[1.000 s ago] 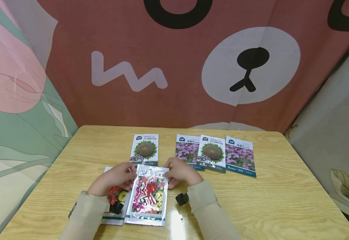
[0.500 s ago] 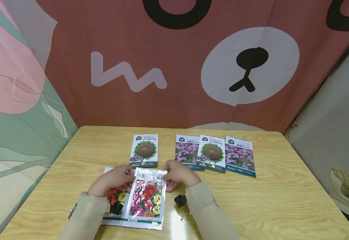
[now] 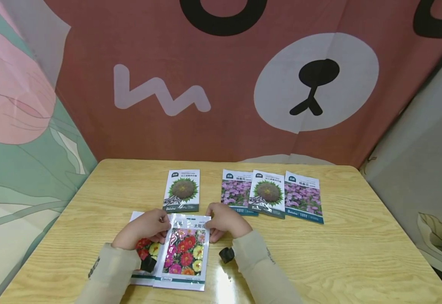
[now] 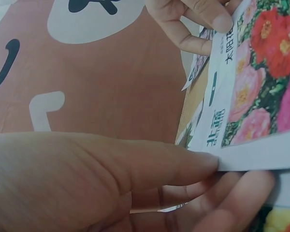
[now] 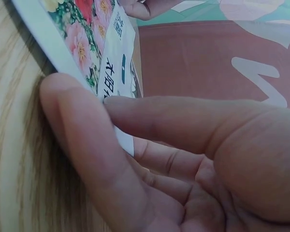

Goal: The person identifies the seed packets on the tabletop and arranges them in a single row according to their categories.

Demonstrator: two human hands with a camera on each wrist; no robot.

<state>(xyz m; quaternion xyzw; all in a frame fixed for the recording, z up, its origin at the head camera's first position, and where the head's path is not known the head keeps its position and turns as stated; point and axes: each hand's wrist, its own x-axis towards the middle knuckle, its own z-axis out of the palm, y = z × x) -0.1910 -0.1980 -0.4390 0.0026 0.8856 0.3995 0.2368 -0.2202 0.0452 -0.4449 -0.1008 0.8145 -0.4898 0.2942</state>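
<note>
A white seed packet (image 3: 186,253) printed with pink, red and yellow flowers lies near the table's front. My left hand (image 3: 147,228) pinches its upper left edge between thumb and fingers, close up in the left wrist view. On the opposite side my right hand (image 3: 226,221) pinches the upper right corner, thumb on the printed face in the right wrist view. To the left is a second flower seed packet (image 3: 143,276), partly covered by my left hand and forearm. The two packets meet along their long sides; whether they overlap slightly I cannot tell.
Behind the hands lies a sunflower seed packet (image 3: 181,191). Farther right are a purple-flower packet (image 3: 236,192), another sunflower packet (image 3: 268,194) overlapping it, and a second purple-flower packet (image 3: 303,197). The wooden table (image 3: 342,261) ends at a printed cloth backdrop (image 3: 228,131).
The held packet has come down slightly toward the table's front edge and now looks flatter, with less glare. Both hands keep their pinch on it. The other packets have not moved.
</note>
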